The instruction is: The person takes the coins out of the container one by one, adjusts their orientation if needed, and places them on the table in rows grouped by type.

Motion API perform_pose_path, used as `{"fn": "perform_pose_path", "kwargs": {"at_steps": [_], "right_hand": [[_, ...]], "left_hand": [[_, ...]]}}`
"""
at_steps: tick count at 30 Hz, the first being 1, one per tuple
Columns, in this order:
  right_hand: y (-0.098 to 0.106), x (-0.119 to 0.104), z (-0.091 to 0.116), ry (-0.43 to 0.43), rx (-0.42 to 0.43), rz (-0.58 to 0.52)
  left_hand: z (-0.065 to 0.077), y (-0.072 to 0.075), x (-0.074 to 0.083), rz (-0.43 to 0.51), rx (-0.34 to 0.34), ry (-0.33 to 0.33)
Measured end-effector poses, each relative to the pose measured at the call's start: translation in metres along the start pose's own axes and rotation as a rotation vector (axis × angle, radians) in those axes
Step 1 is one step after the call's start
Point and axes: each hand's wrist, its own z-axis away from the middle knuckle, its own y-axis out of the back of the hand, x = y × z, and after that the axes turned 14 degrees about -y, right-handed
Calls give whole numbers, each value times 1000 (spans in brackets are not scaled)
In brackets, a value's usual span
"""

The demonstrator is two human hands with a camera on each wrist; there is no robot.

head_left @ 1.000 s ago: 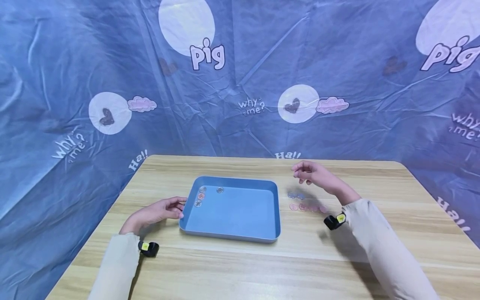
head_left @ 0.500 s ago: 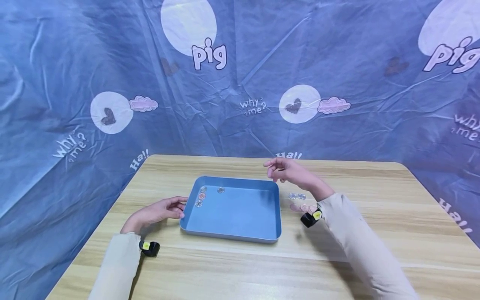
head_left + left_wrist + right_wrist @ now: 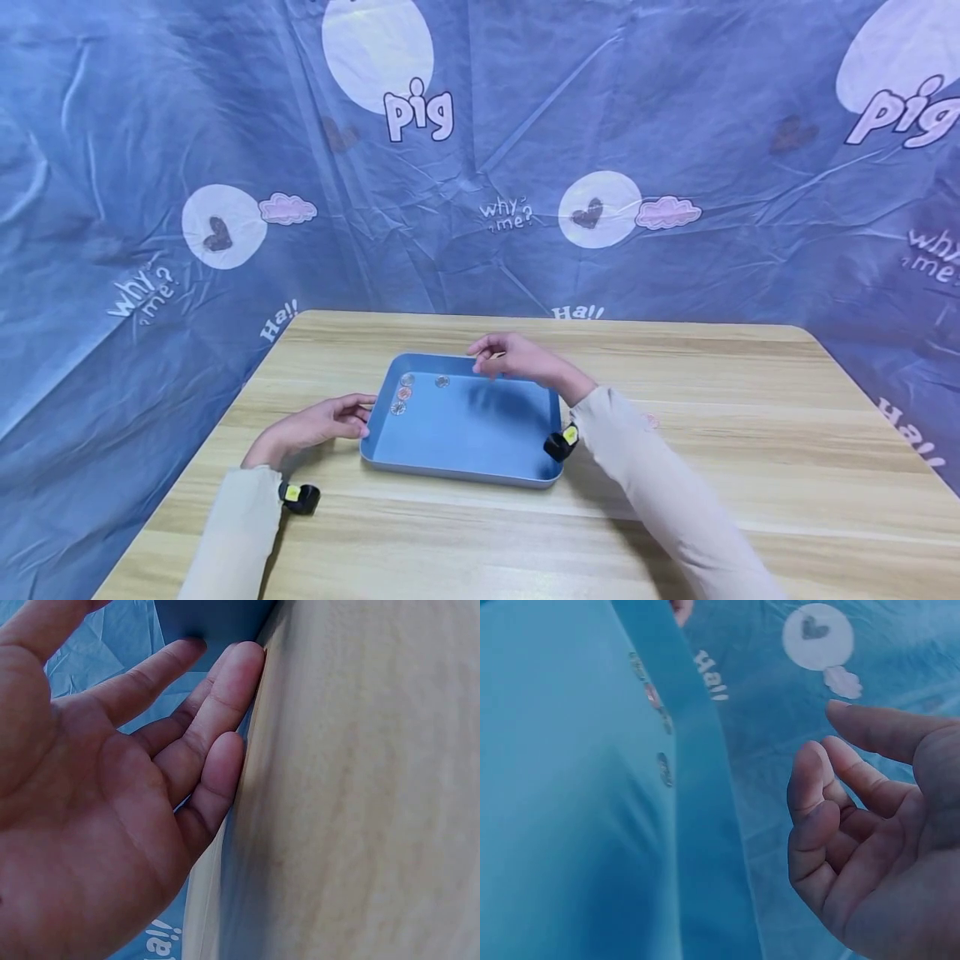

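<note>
A blue rectangular tray [image 3: 465,479] lies on the wooden table. Inside its far left part sit a pinkish coin [image 3: 405,393] between two silvery ones, and a lone silvery coin [image 3: 442,381] to their right. My left hand [image 3: 315,425] rests at the tray's left side; fingers touch its outer wall in the left wrist view. My right hand [image 3: 521,358] hovers over the tray's far rim. In the right wrist view that hand [image 3: 877,840] has loosely bent fingers, the thumb apart, and nothing visible between them.
One pinkish coin [image 3: 651,421] shows on the table [image 3: 750,467] right of the tray, partly covered by the right sleeve [image 3: 660,500]. The right arm hides the area beside it. A blue printed cloth [image 3: 480,167] hangs behind the table.
My right hand has moved left, from above the coins right of the tray to over the tray. Its arm now covers most of those coins. The left hand and tray have stayed put.
</note>
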Motion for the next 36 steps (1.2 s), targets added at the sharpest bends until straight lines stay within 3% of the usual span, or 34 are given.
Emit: {"fn": "perform_pose_path", "kwargs": {"at_steps": [9,20,27,36], "right_hand": [[-27,0,-24,-38,-32,104],[-42,9,-42,-61,-30,153],[-48,15,-48,-95,13,202],[-54,18,-56,-69,57,329]], "left_hand": [[1,1,1,-17,-1,8],[0,1,1,-2,-1,5],[0,1,-1,8,1,3],[1,1,0,-13,3,13]]}}
